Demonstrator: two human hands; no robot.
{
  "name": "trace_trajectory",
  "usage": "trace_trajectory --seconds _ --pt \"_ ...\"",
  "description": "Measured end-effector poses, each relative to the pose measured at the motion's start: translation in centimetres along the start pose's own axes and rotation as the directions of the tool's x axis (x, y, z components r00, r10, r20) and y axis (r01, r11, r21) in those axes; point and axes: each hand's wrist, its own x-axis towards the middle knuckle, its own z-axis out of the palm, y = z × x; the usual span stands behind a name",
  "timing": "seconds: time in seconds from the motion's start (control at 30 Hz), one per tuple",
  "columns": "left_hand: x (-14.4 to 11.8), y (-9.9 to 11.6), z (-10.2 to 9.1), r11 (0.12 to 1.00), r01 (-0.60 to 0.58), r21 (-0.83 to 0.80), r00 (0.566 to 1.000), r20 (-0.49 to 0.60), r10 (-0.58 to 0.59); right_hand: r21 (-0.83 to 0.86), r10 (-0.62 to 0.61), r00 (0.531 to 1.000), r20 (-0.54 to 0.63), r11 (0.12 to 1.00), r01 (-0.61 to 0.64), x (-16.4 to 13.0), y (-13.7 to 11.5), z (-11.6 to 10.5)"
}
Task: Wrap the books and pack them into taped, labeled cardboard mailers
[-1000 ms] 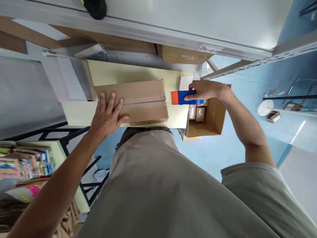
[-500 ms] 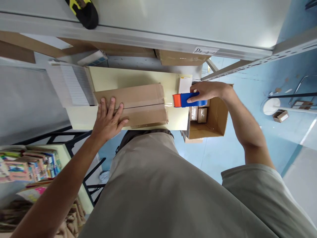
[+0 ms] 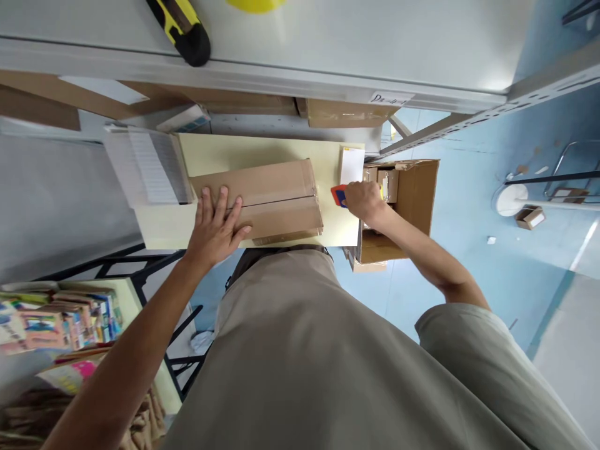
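A long closed cardboard box (image 3: 276, 184) lies on the cream-coloured table, a seam running along its top. My left hand (image 3: 215, 228) rests on the left part of the box with its fingers spread flat. Beyond the box's right end, my right hand (image 3: 366, 201) grips a blue and orange tape dispenser (image 3: 338, 196) above the table's right edge. Most of the dispenser is hidden by the hand. Just behind it lies a small white box (image 3: 351, 164).
An open carton (image 3: 419, 200) with small boxes stands right of the table (image 3: 225, 148). Clear plastic sleeves with paper (image 3: 150, 165) lie at the left. A metal shelf (image 3: 328, 50) crosses in front, carrying a yellow-black utility knife (image 3: 185, 34). Books (image 3: 65, 315) fill a rack lower left.
My right hand has turned over and lowered with the tape dispenser, which now shows only its front end. My left hand stays on the box. The view has shifted slightly.
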Motion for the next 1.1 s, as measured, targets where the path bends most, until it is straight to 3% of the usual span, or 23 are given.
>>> trace_trajectory --seconds 0.13,0.3,0.47,0.6,0.67,0.77,0.9,1.0,1.1 --pt "-0.1 -0.8 0.2 0.999 -0.041 0.020 0.999 0.011 0.041 -0.001 0.223 0.971 -0.082 0.975 -0.224 -2.7 -1.7 1.3" --pt "-0.1 -1.9 0.2 0.991 -0.128 0.044 0.992 -0.003 0.128 0.075 0.362 0.916 -0.175 0.932 -0.354 -6.7 -4.1 1.4" --pt "0.1 -0.4 -1.0 0.977 -0.204 0.058 0.978 -0.040 0.207 0.127 0.375 0.882 -0.284 0.927 -0.353 -10.3 -8.1 -1.2" --pt "1.1 3.3 -4.9 0.926 -0.367 0.083 0.915 -0.144 0.376 0.123 0.244 0.848 -0.471 0.970 -0.211 -11.5 -13.5 -5.2" --pt "2.1 5.1 -7.8 0.895 -0.428 0.127 0.870 -0.212 0.446 0.078 0.100 0.801 -0.590 0.995 -0.067 -10.8 -16.6 -7.5" --pt "3.8 6.2 -12.3 0.890 -0.425 0.166 0.824 -0.337 0.456 -0.007 -0.066 0.697 -0.714 0.996 0.087 -8.4 -21.2 -11.4" --pt "6.5 4.5 -16.6 0.933 -0.334 0.136 0.783 -0.512 0.355 -0.035 -0.078 0.608 -0.790 0.996 0.083 -4.1 -27.2 -17.0" --pt "8.5 2.4 -18.0 0.966 -0.248 0.077 0.794 -0.556 0.248 -0.059 -0.093 0.589 -0.803 0.995 0.077 -0.8 -30.7 -20.1" --pt "9.7 0.7 -18.2 0.977 -0.211 0.013 0.805 -0.564 0.181 -0.096 -0.127 0.613 -0.780 0.992 0.083 2.3 -32.8 -22.0"
